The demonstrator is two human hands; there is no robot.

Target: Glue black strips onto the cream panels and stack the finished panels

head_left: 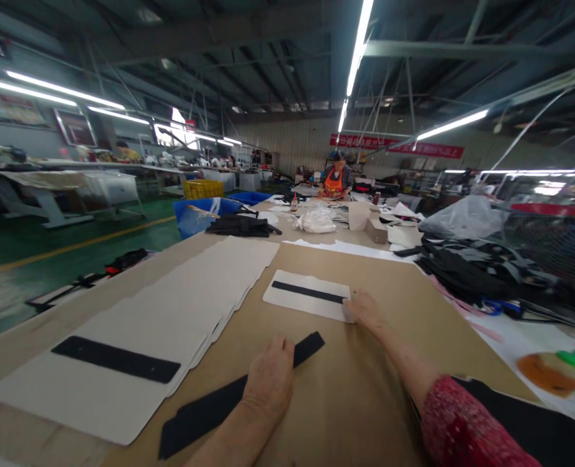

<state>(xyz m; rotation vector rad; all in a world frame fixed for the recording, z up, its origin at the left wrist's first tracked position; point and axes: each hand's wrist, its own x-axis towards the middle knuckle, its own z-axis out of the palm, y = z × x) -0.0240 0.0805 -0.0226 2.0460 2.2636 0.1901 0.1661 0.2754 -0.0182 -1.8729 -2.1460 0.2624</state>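
Note:
A small white panel [287,299] with a black strip [309,292] along it lies on the brown board. At the panel's right edge my right hand [365,309] has its fingers closed on the strip's end. Nearer to me, my left hand [270,371] lies over a stack of long black strips [204,408], fingers curled together around them; their tips are partly hidden. To the left, overlapping white panels [170,305] form a long row. Another black strip [116,359] rests across the nearest of these.
The brown board [394,285] covers the table's middle. Black fabric pieces [491,272] are heaped at right, beside a fan [554,246]. Clear plastic bags [315,219], a small bottle [294,202] and blue bins [194,217] stand farther off. A person in an orange apron [334,183] is at the far end.

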